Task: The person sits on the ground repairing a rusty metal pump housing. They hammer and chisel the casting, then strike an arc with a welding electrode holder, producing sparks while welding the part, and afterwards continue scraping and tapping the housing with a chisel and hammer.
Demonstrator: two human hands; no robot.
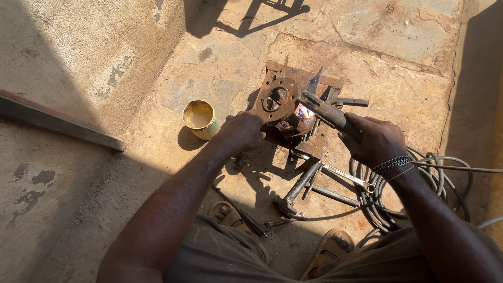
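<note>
The left hand [243, 131] grips the near-left edge of a rusty flange [277, 99], a round ring with bolt holes, fingers curled on it. The flange leans on a rusty square plate [314, 84] lying on the stone floor [367, 36]. The right hand [372, 139] is closed around an electrode holder [327, 111], whose tip points at the flange's lower right side, where a bright arc [304, 111] glows. A beaded band [392, 164] circles the right wrist.

Left of the flange, just beyond the left hand, stands an open tin [199, 119], a short yellow-green cylinder holding pale liquid; no label can be made out on it. Right of the flange, behind the right forearm, lies a coil of grey cable [445, 178], with one strand running off to the right edge.

Nearer the person than the flange, a hammer [298, 188] lies on the floor with its head toward the person, a spanner [348, 178] crosses just beside its handle, and a flat bar [332, 195] lies close by. Another spanner [280, 222] lies near the sandalled feet [332, 243], beside a dark rod-like tool [238, 209].

Far left of the flange, a long dark metal strip [57, 123] runs slantwise over the grey concrete. Shadows of a frame fall across the floor beyond the plate.
</note>
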